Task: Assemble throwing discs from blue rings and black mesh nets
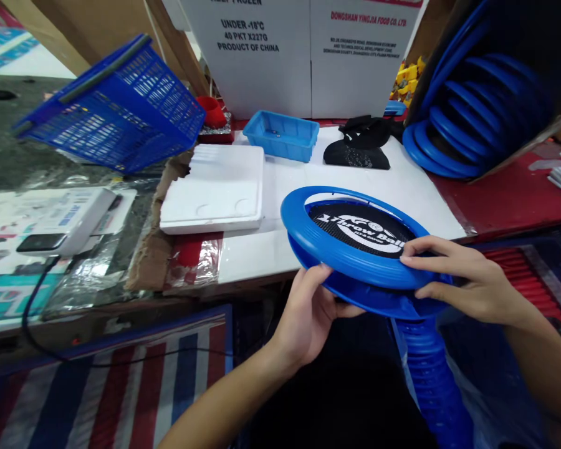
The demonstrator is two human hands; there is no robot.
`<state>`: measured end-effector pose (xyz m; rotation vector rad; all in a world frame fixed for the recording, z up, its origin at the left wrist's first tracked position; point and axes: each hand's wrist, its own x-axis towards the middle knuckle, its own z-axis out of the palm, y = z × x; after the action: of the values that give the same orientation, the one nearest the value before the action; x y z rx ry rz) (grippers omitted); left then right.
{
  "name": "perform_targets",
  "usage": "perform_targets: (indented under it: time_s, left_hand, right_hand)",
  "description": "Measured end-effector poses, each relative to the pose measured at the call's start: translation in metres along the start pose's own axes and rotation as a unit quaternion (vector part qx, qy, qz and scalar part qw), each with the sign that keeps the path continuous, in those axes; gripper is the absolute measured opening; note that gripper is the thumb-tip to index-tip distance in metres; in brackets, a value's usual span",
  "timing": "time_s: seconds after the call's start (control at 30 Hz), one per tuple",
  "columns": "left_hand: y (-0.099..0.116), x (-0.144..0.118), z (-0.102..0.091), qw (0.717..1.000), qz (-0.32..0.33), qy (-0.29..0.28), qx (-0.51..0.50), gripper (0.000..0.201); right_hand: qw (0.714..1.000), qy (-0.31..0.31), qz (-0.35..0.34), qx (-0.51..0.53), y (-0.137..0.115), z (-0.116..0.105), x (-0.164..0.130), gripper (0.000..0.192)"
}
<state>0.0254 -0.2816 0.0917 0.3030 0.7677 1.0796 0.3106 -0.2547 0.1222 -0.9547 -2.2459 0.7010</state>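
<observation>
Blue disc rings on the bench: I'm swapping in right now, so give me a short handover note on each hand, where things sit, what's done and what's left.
Left hand: grips the near left rim of the top blue ring and the second ring under it.
Right hand: fingers over the right rim of the same pair.
Things: the top ring carries a black mesh insert with a printed logo; more rings are stacked below and in the box at right.
Done: insert sits in the top ring.
Left: the two rings are not closed together; a gap shows at the left.

disc ring (336,249): glossy blue plastic | centre (355,227): black mesh cloth
</observation>
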Motion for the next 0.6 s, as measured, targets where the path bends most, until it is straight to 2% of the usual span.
perform_targets:
  time_s: [0.1, 0.23, 0.43, 0.6]
  left_hand:
    - [0.009, -0.013, 0.006, 0.997, -0.027, -0.058, -0.041, 0.037]
    - [0.017, -0.027, 0.008, 0.989, -0.045, -0.112, -0.08, 0.037]
    - [0.018, -0.029, 0.01, 0.989, -0.037, -0.12, -0.078, 0.041]
    - [0.014, -0.028, 0.017, 0.988, -0.038, -0.135, -0.07, 0.047]
  right_hand:
    - [1.0, 0.008, 0.002, 0.022, 0.0, -0.005, -0.001, 0.054]
    - [0.999, 0.003, 0.009, 0.042, -0.011, -0.014, -0.004, 0.053]
    - [0.996, 0.021, 0.067, 0.046, -0.034, -0.02, -0.007, 0.049]
    - [0.995, 0.059, 0.085, 0.015, -0.041, -0.016, -0.013, 0.052]
